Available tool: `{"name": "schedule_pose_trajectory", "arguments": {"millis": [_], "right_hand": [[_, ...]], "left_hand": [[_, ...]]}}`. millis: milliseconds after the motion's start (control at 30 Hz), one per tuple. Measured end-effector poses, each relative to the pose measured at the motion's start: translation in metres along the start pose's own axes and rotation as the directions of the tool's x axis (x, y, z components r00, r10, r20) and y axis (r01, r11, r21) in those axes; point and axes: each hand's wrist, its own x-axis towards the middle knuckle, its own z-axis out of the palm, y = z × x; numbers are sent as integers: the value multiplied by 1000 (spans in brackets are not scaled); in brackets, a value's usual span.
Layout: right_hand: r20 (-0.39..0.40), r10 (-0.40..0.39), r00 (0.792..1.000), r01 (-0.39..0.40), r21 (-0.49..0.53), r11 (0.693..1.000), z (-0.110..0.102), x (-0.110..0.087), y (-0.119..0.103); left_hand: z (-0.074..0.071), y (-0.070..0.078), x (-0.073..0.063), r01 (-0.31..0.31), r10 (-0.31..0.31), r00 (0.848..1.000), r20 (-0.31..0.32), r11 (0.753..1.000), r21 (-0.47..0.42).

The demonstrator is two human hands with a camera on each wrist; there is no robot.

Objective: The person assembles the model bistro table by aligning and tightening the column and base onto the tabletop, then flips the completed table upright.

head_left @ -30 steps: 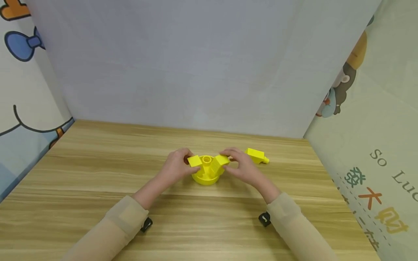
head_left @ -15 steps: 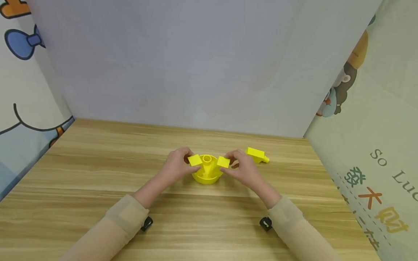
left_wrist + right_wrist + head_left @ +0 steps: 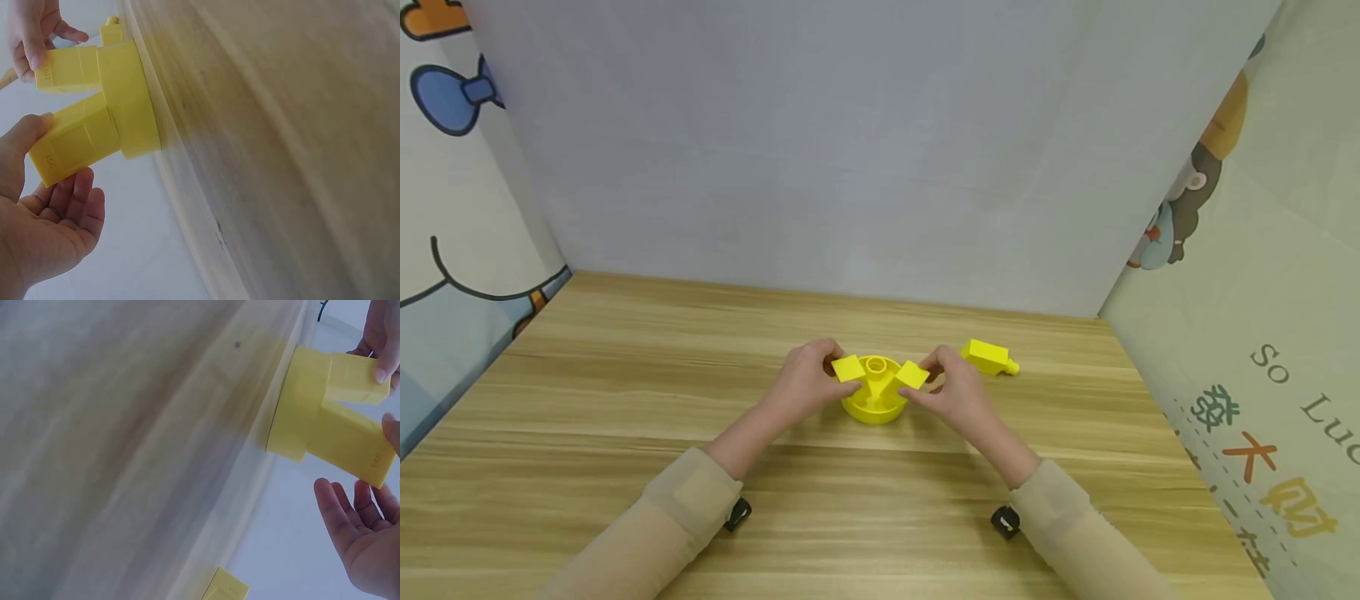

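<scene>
A round yellow dish-like base (image 3: 874, 413) sits on the table, with a small ring-shaped socket (image 3: 876, 365) at its far side. My left hand (image 3: 805, 379) pinches a yellow rectangular block (image 3: 78, 140) whose lower end meets the base at its left. On the opposite side, thumb and fingers of my right hand (image 3: 958, 392) hold a similar yellow block (image 3: 353, 447), leaning outward from the base. Raised marks show near the outer ends of both blocks. How their lower ends sit in the base is hidden.
Beyond my right hand, another yellow block (image 3: 987, 357) with a knobbed end lies on its side on the wooden table (image 3: 880, 517). A pale cloth wall (image 3: 865, 167) stands behind the table, with printed cloths at left and right.
The right-hand block was tilted with its side showing; it has straightened and turned, its square end now facing up. My right hand has shifted slightly with it. The left hand stays put.
</scene>
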Motion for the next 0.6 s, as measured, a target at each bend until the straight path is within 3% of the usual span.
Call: {"name": "schedule_pose_trajectory", "arguments": {"millis": [167, 300, 433, 600], "right_hand": [[134, -75, 988, 74, 14, 997, -6, 1, 7], [243, -199, 949, 201, 18, 979, -12, 3, 11], [282, -275, 919, 276, 39, 961, -16, 6, 13], [299, -292, 909, 295, 34, 955, -17, 8, 14]], "left_hand": [[0, 1, 0, 9, -9, 1000, 9, 1000, 5], [0, 1, 0, 12, -12, 1000, 10, 1000, 10], [0, 1, 0, 14, -14, 1000, 9, 1000, 5], [0, 2, 0, 18, -18, 1000, 4, 1000, -3]]}}
